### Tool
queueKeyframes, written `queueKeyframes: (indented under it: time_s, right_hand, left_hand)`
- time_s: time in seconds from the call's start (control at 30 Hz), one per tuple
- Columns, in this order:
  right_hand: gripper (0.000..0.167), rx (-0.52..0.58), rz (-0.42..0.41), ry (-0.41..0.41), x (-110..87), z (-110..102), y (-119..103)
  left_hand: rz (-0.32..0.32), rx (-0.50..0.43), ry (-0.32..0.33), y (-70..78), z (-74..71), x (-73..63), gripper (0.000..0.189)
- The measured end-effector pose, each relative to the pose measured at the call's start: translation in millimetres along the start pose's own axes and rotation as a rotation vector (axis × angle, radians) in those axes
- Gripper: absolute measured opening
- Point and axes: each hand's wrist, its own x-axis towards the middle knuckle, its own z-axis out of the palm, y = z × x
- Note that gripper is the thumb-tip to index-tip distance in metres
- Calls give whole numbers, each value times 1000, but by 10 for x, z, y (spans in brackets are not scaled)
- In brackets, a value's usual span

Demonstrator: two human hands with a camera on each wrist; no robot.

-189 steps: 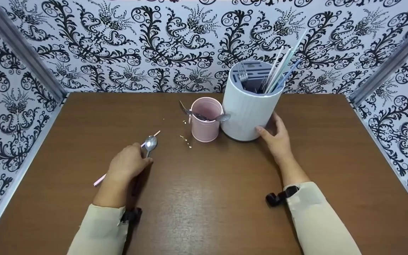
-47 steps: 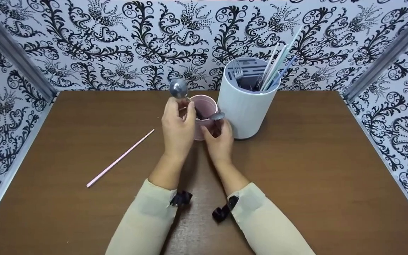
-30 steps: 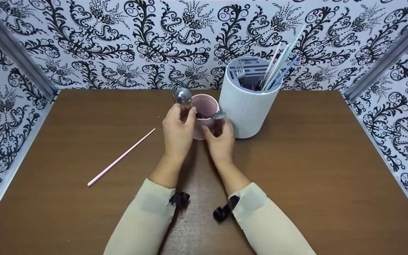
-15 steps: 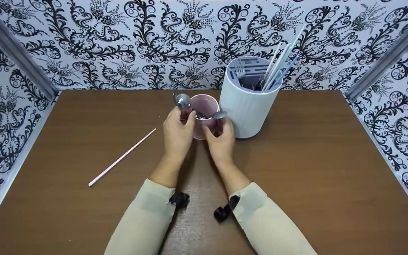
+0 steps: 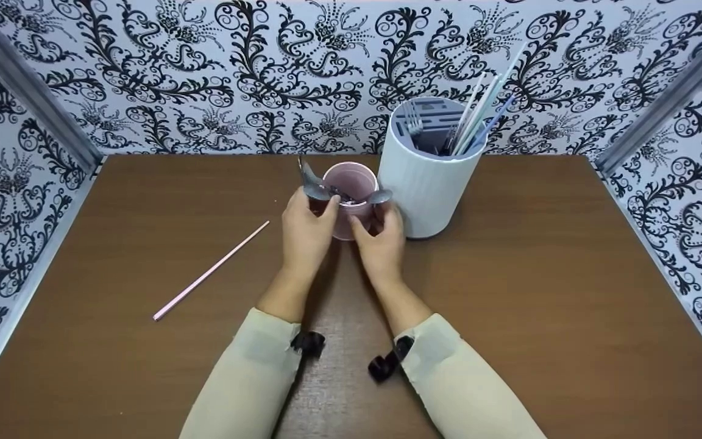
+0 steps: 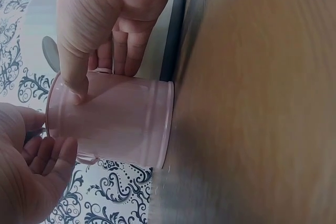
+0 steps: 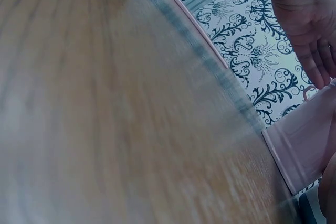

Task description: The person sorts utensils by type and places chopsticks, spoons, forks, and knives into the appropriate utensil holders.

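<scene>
A pink cup (image 5: 351,222) stands upright with metal cutlery inside. My right hand (image 5: 381,244) grips its right side, thumb across the front, as the left wrist view also shows. Between the fingers and thumb of my left hand (image 5: 307,238) is a metal spoon (image 5: 316,191), pinched at the cup's left rim with its bowl pointing out leftward; its handle is mostly hidden. Just behind it rises a fork (image 5: 301,163). Another spoon's bowl (image 5: 380,196) leans out over the right rim. In the right wrist view the cup (image 7: 302,137) shows at the right edge.
Right beside the cup stands a tall white utensil holder (image 5: 427,195) with a grey slotted top, holding a fork (image 5: 413,119) and several chopsticks or straws (image 5: 478,116). A pink chopstick (image 5: 211,271) lies on the brown table (image 5: 540,292) at left. Patterned walls enclose the table.
My left hand picked up the spoon from the table and brought it to the cup; its bowl has since sunk toward the rim and tipped. My right hand moved from the white holder to the cup.
</scene>
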Motion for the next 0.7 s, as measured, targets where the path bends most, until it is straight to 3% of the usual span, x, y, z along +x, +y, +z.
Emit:
queueKeyframes:
  time_s: [0.7]
  right_hand:
    - [56, 17, 10, 11, -1, 5, 15]
  left_hand:
    - [-77, 15, -102, -6, -42, -6, 38]
